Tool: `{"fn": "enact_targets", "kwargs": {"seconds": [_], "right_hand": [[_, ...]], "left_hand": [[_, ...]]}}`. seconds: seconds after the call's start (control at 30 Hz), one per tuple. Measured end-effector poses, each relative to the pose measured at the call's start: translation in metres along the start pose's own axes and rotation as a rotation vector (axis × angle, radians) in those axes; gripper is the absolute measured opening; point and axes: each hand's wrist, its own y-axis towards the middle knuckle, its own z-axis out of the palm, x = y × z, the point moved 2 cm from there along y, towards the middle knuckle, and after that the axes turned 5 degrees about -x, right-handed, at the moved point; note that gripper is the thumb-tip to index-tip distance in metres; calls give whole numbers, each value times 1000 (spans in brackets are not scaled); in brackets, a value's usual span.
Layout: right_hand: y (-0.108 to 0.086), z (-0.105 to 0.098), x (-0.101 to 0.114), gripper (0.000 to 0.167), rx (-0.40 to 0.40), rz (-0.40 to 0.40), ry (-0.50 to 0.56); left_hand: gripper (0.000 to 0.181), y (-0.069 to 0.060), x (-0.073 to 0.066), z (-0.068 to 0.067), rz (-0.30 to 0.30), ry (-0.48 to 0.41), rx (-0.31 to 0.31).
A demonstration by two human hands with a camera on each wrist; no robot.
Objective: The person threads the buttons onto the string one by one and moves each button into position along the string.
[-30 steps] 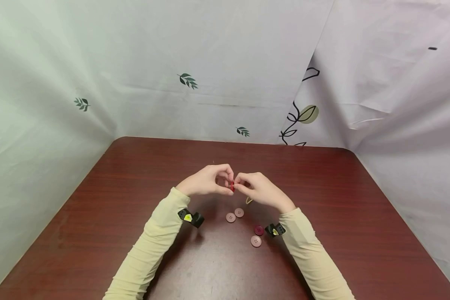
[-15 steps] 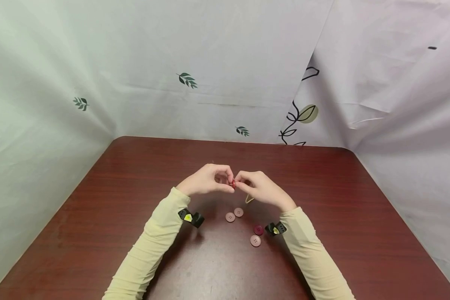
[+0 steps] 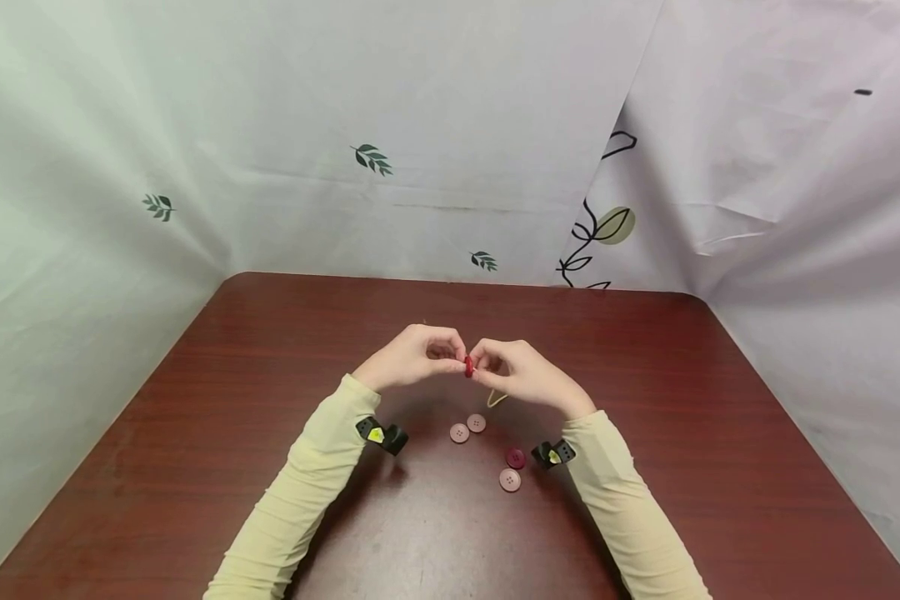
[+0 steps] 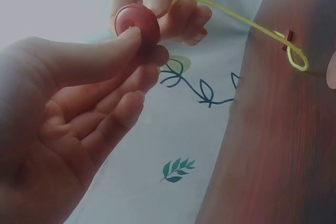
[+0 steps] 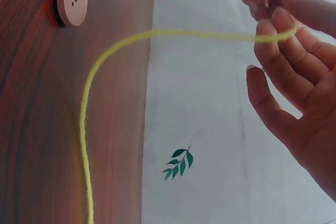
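Observation:
Between both hands a red button (image 3: 468, 367) stands on edge above the table. My left hand (image 3: 414, 357) pinches it by thumb and fingertips, its round face showing in the left wrist view (image 4: 137, 20). From the other side my right hand (image 3: 528, 377) meets it, thumb and index finger pinching the yellow cord (image 5: 205, 34) close against the button. The cord crosses the right fingers and hangs down towards the table. How it passes at the button's holes is hidden by the fingertips.
On the brown table (image 3: 307, 308) two pale pink buttons (image 3: 460, 433) lie below the hands. Nearer the right wrist are a crimson button (image 3: 516, 458) and another pale pink button (image 3: 510, 480). A white printed cloth (image 3: 420, 100) hangs behind the table.
Both hands have risen very slightly. The left fingers have come in closer on the red button, and the thin tip seen earlier on its left side no longer shows there.

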Motion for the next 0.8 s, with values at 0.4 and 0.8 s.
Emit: {"fn": "enact_targets", "kwargs": {"seconds": [0.4, 0.8], "right_hand": [[2, 0, -1, 22, -28, -31, -21], [-1, -3, 0, 28, -86, -52, -44]], "left_hand": [[6, 1, -3, -2, 16, 40, -20], [6, -1, 1, -1, -53, 3, -19]]}}
